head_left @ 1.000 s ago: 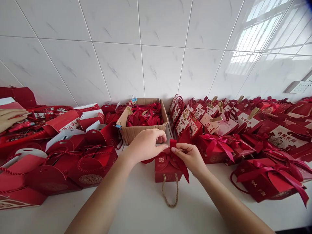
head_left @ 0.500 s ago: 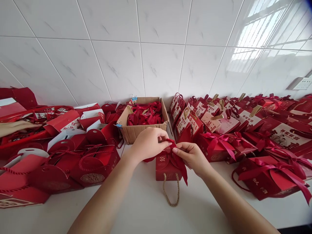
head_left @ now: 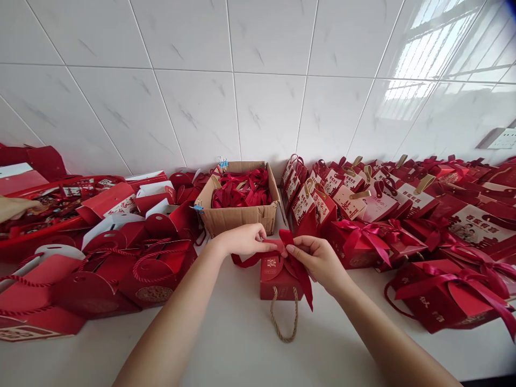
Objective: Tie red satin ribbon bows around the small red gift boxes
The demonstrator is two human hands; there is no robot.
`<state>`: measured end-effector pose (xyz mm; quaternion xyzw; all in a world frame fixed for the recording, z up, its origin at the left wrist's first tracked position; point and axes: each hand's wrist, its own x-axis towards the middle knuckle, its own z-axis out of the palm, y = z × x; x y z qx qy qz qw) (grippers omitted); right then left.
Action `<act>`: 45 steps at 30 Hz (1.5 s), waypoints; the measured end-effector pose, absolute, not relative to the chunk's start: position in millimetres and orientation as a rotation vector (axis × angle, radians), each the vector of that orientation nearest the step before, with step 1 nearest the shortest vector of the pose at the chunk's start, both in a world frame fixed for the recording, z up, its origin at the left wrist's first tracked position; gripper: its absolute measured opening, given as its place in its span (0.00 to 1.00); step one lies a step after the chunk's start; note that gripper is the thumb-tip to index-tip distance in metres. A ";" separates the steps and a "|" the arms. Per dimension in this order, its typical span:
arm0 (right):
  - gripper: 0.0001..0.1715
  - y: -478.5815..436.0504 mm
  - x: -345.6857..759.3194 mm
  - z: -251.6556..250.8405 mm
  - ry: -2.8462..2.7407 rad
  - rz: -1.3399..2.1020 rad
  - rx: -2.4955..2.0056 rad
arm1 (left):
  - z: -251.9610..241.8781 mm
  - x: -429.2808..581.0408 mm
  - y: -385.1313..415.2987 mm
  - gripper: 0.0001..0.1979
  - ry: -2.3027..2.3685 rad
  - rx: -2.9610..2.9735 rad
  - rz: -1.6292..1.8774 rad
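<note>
A small red gift box (head_left: 278,282) stands on the white tabletop in front of me, a twisted gold cord handle hanging from its near side. Across its top runs a dark red ribbon (head_left: 301,271), looped at the middle, with one tail down the near right side and another out to the left. My right hand (head_left: 320,260) pinches the ribbon between thumb and fingers. My left hand (head_left: 246,240) is closed at the ribbon's left part, its index finger stretched to the loop; its thumb is mostly hidden.
Behind the box stands a cardboard carton (head_left: 237,217) of loose red ribbons, clipped at its edges. Open red boxes (head_left: 155,279) crowd the left; finished bow-tied boxes (head_left: 447,293) and bags fill the right. At far left another person's hand (head_left: 18,208) reaches into a red tray of wrapped sweets.
My left hand has shifted slightly left and down, and more of the box top and ribbon loop shows. My right hand keeps its pinch. The other person's hand has drawn back left.
</note>
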<state>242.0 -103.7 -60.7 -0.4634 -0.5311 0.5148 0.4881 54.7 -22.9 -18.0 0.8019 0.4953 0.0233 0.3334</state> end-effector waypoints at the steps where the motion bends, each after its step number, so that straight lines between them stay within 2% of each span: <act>1: 0.17 -103.6 242.3 -61.8 -1.293 1.233 -1.126 | -18.0 55.0 -23.4 0.29 1.302 2.087 0.063; 7: 0.16 -104.2 244.5 -63.7 -1.326 1.166 -1.164 | -12.4 53.4 -28.7 0.30 1.348 2.085 0.013; 15: 0.17 -103.9 244.4 -62.6 -1.300 1.210 -1.141 | -5.3 52.4 -31.7 0.23 1.202 1.887 0.001; 21: 0.15 -106.3 242.6 -62.6 -1.332 1.115 -1.195 | 14.9 48.7 -53.2 0.18 1.268 2.056 -0.011; 26: 0.11 -113.8 238.1 -61.5 -1.585 0.700 -1.333 | 37.4 54.1 -76.7 0.14 0.911 1.885 0.268; 30: 0.13 -118.4 237.3 -56.3 -1.874 0.423 -1.189 | 35.9 66.1 -78.9 0.15 0.719 1.647 0.505; 35: 0.08 -119.4 236.9 -53.2 -1.917 0.462 -1.118 | 19.8 79.6 -70.9 0.18 0.719 1.572 0.576; 37: 0.10 -118.5 235.9 -55.1 -1.848 0.498 -1.146 | 12.7 84.6 -67.9 0.21 0.739 1.611 0.564; 40: 0.14 -116.3 235.3 -58.4 -1.774 0.591 -1.187 | 4.2 87.7 -62.1 0.25 0.884 1.735 0.764; 43: 0.16 -114.1 236.7 -59.6 -1.749 0.682 -1.173 | 3.8 80.2 -56.1 0.20 0.989 1.878 0.907; 45: 0.17 -112.9 238.2 -59.6 -1.743 0.712 -1.163 | 7.9 71.1 -54.1 0.16 0.989 1.989 0.821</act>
